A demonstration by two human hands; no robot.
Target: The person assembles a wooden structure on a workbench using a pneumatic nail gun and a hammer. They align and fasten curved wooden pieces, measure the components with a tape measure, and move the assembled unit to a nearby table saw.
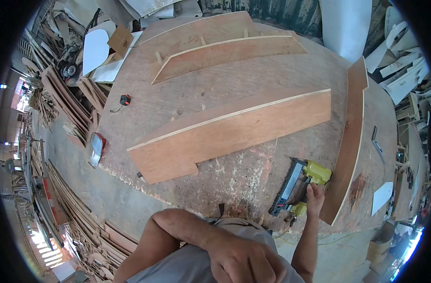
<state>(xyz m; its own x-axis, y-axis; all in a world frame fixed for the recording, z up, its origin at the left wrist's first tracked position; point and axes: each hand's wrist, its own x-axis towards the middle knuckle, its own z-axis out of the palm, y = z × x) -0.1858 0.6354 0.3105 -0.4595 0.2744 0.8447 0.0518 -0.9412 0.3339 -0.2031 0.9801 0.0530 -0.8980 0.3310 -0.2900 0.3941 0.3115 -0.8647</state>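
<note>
My right hand (314, 199) is closed round the handle of a nail gun (319, 172) at the table's near right side. The tool has a yellow-green body and a long dark magazine, and it lies on its side on the tabletop. Close to my body, my left hand (246, 262) is bent across my grey shirt. Its fingers are curled and partly cut off by the lower edge, so what they hold is hidden. Ahead of both hands, a long plywood panel (239, 129) stands on edge, with a notch at its lower left.
Another plywood assembly (229, 52) with small cross blocks lies at the far side. A long plywood strip (349, 141) stands at the right. A tape measure (125, 99) sits at the left on the wooden table (267, 78). Timber strips (69, 195) are piled on the floor.
</note>
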